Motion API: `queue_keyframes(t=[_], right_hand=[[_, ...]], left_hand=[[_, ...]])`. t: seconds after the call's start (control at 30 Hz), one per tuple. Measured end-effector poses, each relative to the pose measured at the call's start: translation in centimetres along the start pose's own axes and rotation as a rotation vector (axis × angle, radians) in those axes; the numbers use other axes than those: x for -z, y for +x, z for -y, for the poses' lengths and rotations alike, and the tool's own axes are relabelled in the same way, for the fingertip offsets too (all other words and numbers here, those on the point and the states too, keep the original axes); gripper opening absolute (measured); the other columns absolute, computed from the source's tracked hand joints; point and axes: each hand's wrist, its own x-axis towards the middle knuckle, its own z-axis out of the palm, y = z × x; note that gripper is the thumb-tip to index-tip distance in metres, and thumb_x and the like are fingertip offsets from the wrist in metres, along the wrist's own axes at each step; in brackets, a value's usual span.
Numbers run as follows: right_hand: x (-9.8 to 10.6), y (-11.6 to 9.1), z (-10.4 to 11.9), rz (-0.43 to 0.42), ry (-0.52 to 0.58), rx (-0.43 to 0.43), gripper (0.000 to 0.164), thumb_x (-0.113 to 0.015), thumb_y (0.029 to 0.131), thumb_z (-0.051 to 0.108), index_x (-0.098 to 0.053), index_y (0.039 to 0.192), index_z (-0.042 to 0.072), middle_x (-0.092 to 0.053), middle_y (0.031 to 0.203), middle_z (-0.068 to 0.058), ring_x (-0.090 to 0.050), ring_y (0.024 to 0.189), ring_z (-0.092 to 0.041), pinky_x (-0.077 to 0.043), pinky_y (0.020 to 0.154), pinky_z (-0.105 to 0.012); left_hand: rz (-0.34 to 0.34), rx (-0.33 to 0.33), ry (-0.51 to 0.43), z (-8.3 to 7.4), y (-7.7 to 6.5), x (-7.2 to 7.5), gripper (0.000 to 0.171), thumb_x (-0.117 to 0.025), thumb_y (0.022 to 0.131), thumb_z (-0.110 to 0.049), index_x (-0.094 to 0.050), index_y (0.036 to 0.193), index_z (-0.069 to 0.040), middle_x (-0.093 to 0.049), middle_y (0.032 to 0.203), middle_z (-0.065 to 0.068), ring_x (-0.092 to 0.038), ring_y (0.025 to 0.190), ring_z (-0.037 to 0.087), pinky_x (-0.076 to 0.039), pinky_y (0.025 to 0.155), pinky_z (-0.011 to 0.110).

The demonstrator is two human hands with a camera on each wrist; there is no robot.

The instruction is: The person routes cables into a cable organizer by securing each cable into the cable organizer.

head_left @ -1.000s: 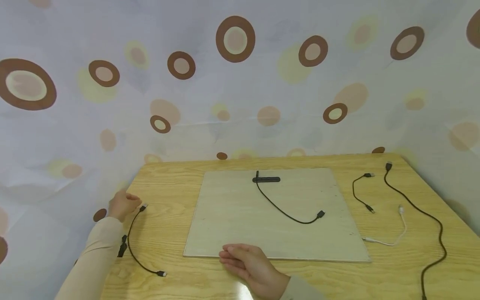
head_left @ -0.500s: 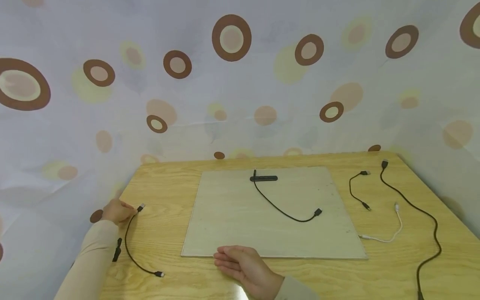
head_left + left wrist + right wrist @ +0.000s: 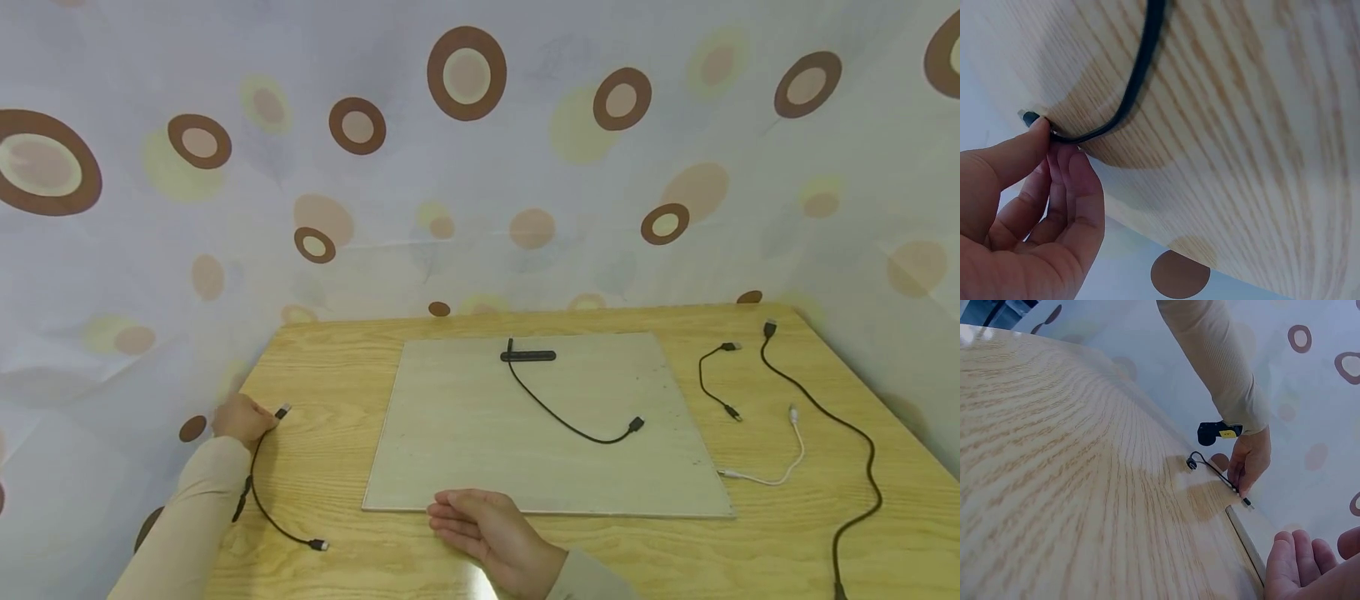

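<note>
– What differs from a second ago?
– The left hand (image 3: 243, 418): its fingertips, a second ago just beside the far plug (image 3: 282, 411), now pinch the black cable (image 3: 262, 510) right behind it. The right hand (image 3: 501, 537) stays by the front edge of the pale board (image 3: 540, 458), fingers straight and close together, holding nothing.
– Where is that cable, and which way does it point?
– Near the counter's left edge. Its long axis runs back to front, bowing toward that edge; the far plug points to the back right, the near plug (image 3: 318, 545) to the right. I can't tell whether the pinched end is lifted.
– And the surroundings?
– The counter (image 3: 337, 467) is light, grained wood, with a white cable (image 3: 776, 482) and a long dark cable (image 3: 872, 475) toward its right edge. A pale wall covering (image 3: 480, 183) with brown rings rises behind.
</note>
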Motion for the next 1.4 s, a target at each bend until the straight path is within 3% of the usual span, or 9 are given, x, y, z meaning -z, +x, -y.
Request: queue_keyframes(t=[0.27, 0.53, 0.67, 0.77, 0.93, 1.2, 1.3, 1.4], right_hand=[[0.1, 0.0, 0.2, 0.014, 0.012, -0.004, 0.038, -0.049, 0.1, 0.014, -0.048, 0.126, -0.013, -0.065, 0.114, -0.015, -0.065, 0.101, -0.018, -0.05, 0.093, -0.03], [0.0, 0.2, 0.2, 0.01, 0.01, 0.001, 0.038, -0.049, 0.099, 0.014, -0.049, 0.126, -0.013, -0.065, 0.115, -0.016, -0.065, 0.103, -0.02, -0.049, 0.094, -0.031], [-0.1, 0.3, 0.2, 0.006, 0.008, 0.001, 0.038, -0.05, 0.099, 0.014, -0.049, 0.126, -0.013, -0.065, 0.115, -0.016, -0.065, 0.103, -0.02, -0.049, 0.094, -0.032], [-0.2, 0.4, 0.2, 0.001, 0.009, -0.003, 0.038, -0.05, 0.099, 0.014, -0.05, 0.125, -0.013, -0.065, 0.115, -0.016, -0.064, 0.102, -0.02, -0.049, 0.094, -0.032], [-0.8, 0.8, 0.0, -0.019, -0.025, -0.003, 0.036, -0.053, 0.098, 0.013, -0.053, 0.123, -0.012, -0.065, 0.113, -0.015, -0.065, 0.099, -0.019, -0.05, 0.094, -0.033], [-2.7, 2.5, -0.9, 0.036, -0.308, 0.006, 0.022, -0.059, 0.093, 0.007, -0.065, 0.109, -0.007, -0.07, 0.097, -0.009, -0.065, 0.082, -0.011, -0.055, 0.079, -0.029], [-3.5, 2.7, -1.0, 0.113, -0.537, 0.034, 0.015, -0.063, 0.091, 0.01, -0.07, 0.101, 0.001, -0.069, 0.09, -0.001, -0.061, 0.078, -0.008, -0.052, 0.072, -0.025], [-4.2, 2.7, -0.9, 0.209, -0.856, 0.148, 0.01, -0.066, 0.089, 0.014, -0.072, 0.094, 0.007, -0.067, 0.084, 0.008, -0.057, 0.074, -0.002, -0.048, 0.069, -0.02]], left_hand=[[-0.021, -0.038, 0.02, -0.5, 0.0, -0.4, 0.022, -0.063, 0.078, -0.007, -0.066, 0.081, 0.015, -0.065, 0.085, 0.032, -0.06, 0.082, 0.051, -0.05, 0.074, 0.057], [0.052, -0.027, 0.016, -0.1, 0.0, -0.2, 0.024, -0.065, 0.083, -0.011, -0.069, 0.084, 0.013, -0.067, 0.088, 0.029, -0.061, 0.085, 0.048, -0.051, 0.074, 0.053], [0.115, -0.023, -0.039, 0.1, 0.0, 0.1, 0.027, -0.064, 0.087, -0.013, -0.069, 0.085, 0.014, -0.067, 0.073, 0.019, -0.062, 0.07, 0.033, -0.052, 0.066, 0.042], [0.162, -0.002, -0.137, 0.2, 0.0, 0.3, 0.028, -0.064, 0.087, -0.013, -0.069, 0.081, 0.014, -0.062, 0.058, 0.006, -0.057, 0.057, 0.018, -0.048, 0.056, 0.032], [0.211, 0.021, -0.29, 0.1, -0.3, 0.6, 0.026, -0.066, 0.086, -0.011, -0.067, 0.072, 0.011, -0.056, 0.055, -0.001, -0.052, 0.049, 0.009, -0.046, 0.049, 0.023], [0.276, 0.065, -0.4, -0.1, -0.9, 1.0, 0.023, -0.064, 0.087, -0.008, -0.068, 0.078, 0.013, -0.059, 0.059, 0.0, -0.055, 0.053, 0.009, -0.049, 0.052, 0.024], [0.308, 0.097, -0.454, -0.3, -1.1, 1.0, 0.024, -0.065, 0.086, -0.007, -0.067, 0.087, 0.017, -0.06, 0.059, 0.0, -0.058, 0.054, 0.009, -0.051, 0.054, 0.023], [0.337, 0.111, -0.473, -0.5, -1.3, 1.0, 0.026, -0.065, 0.087, -0.007, -0.065, 0.092, 0.019, -0.06, 0.06, 0.001, -0.058, 0.055, 0.008, -0.051, 0.054, 0.022]])
